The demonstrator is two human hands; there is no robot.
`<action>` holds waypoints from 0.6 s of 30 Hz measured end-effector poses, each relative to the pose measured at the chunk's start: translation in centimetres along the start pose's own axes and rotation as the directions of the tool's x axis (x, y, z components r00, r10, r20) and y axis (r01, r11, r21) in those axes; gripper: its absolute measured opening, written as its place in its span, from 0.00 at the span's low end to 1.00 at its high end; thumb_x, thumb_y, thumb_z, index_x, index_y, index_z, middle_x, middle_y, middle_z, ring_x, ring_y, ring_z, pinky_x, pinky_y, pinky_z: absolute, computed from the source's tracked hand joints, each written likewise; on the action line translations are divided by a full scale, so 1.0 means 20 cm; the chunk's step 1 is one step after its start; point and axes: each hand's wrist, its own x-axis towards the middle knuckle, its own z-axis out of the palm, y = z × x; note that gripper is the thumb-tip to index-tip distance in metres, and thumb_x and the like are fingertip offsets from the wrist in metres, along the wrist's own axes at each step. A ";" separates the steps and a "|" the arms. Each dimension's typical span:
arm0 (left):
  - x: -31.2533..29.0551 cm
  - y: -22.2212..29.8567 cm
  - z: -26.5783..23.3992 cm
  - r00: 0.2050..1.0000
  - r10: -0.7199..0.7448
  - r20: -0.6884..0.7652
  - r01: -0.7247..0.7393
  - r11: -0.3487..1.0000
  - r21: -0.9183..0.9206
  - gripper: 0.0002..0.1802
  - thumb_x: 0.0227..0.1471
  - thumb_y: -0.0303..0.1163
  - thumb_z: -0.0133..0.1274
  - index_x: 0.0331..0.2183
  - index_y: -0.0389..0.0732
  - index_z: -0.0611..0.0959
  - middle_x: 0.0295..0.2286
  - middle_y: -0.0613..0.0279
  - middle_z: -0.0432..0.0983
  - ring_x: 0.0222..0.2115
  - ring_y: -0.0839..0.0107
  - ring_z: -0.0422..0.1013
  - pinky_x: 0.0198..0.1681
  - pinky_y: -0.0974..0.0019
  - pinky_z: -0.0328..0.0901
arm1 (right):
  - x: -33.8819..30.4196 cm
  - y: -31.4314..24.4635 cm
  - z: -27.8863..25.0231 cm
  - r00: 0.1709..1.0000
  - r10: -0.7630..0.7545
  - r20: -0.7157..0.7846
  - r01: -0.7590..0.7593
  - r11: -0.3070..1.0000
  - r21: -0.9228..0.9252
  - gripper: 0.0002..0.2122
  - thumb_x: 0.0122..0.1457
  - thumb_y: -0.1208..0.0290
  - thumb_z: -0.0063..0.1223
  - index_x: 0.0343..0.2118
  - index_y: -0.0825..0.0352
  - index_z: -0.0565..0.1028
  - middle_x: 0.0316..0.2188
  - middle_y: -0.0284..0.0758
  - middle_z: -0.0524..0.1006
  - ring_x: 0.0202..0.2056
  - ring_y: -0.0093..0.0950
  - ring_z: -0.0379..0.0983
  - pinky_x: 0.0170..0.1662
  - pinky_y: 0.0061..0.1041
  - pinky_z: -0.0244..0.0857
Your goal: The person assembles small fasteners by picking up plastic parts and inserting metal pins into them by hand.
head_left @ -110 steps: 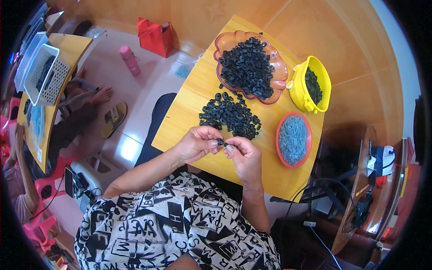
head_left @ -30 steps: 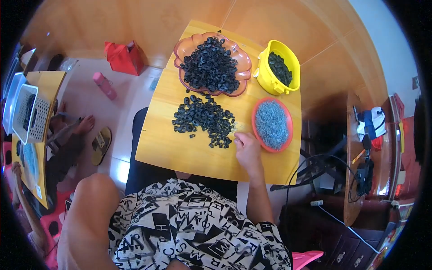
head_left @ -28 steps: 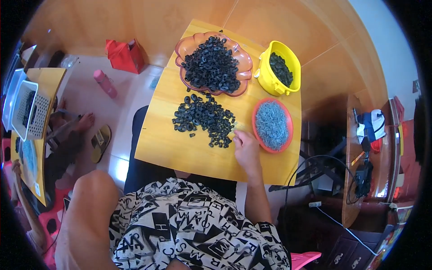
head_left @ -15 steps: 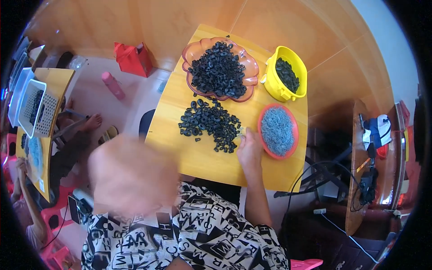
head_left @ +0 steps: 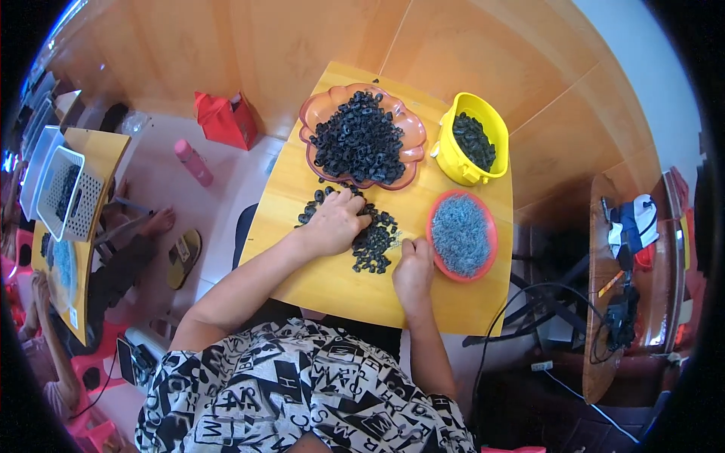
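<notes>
From where I'm standing, L hand (head_left: 332, 225) is down in the loose pile of small black plastic parts (head_left: 371, 255) mid-table, fingers bent, tips hidden. R hand (head_left: 414, 275) sits low beside the pile, fingers curled in toward the palm. Can't tell from here if either has closed on anything. Pile's right in front, prob. so both hands reach it w/o stretching. Oval red dish (head_left: 493, 249) of fine blue-grey bits (head_left: 461, 232) is just right of R hand, likely for quick access. Beyond: translucent orange scalloped tray (head_left: 413, 127), heaped w/ black parts; yellow plastic bucket (head_left: 451, 164), more inside. L hand blocks part of the pile; R hand's btwn pile & dish.
</notes>
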 end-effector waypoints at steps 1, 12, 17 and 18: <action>0.00 0.00 0.01 0.999 0.006 0.038 -0.006 1.000 -0.004 0.15 0.33 0.25 0.51 0.31 0.41 0.81 0.30 0.59 0.68 0.33 0.62 0.63 0.36 0.62 0.59 | 0.00 0.00 0.00 1.000 0.001 -0.003 -0.001 1.000 0.001 0.11 0.40 0.83 0.45 0.30 0.73 0.72 0.31 0.43 0.67 0.36 0.40 0.64 0.39 0.32 0.62; -0.21 0.06 -0.02 0.849 -0.524 0.063 0.299 0.380 -0.875 0.06 0.43 0.20 0.54 0.29 0.35 0.79 0.24 0.59 0.74 0.24 0.67 0.70 0.28 0.69 0.65 | -0.04 -0.07 -0.03 0.990 0.068 -0.121 -0.036 0.967 0.253 0.06 0.45 0.85 0.46 0.27 0.71 0.69 0.27 0.44 0.67 0.33 0.44 0.64 0.36 0.37 0.60; -0.41 0.16 -0.03 0.733 -0.496 0.465 0.072 -0.624 -0.778 0.09 0.51 0.22 0.48 0.37 0.35 0.77 0.25 0.63 0.74 0.23 0.74 0.71 0.27 0.74 0.66 | -0.09 -0.15 -0.07 0.985 0.166 0.041 -0.155 0.765 0.625 0.04 0.54 0.81 0.47 0.33 0.72 0.72 0.25 0.33 0.73 0.25 0.18 0.66 0.28 0.17 0.61; -0.43 0.17 -0.02 0.716 -0.485 0.502 0.068 -0.667 -0.742 0.10 0.52 0.24 0.47 0.38 0.34 0.76 0.25 0.60 0.75 0.22 0.73 0.71 0.27 0.73 0.66 | -0.09 -0.22 -0.10 0.978 0.174 0.114 -0.201 0.659 0.725 0.04 0.54 0.81 0.47 0.32 0.72 0.73 0.25 0.32 0.73 0.25 0.17 0.65 0.29 0.16 0.61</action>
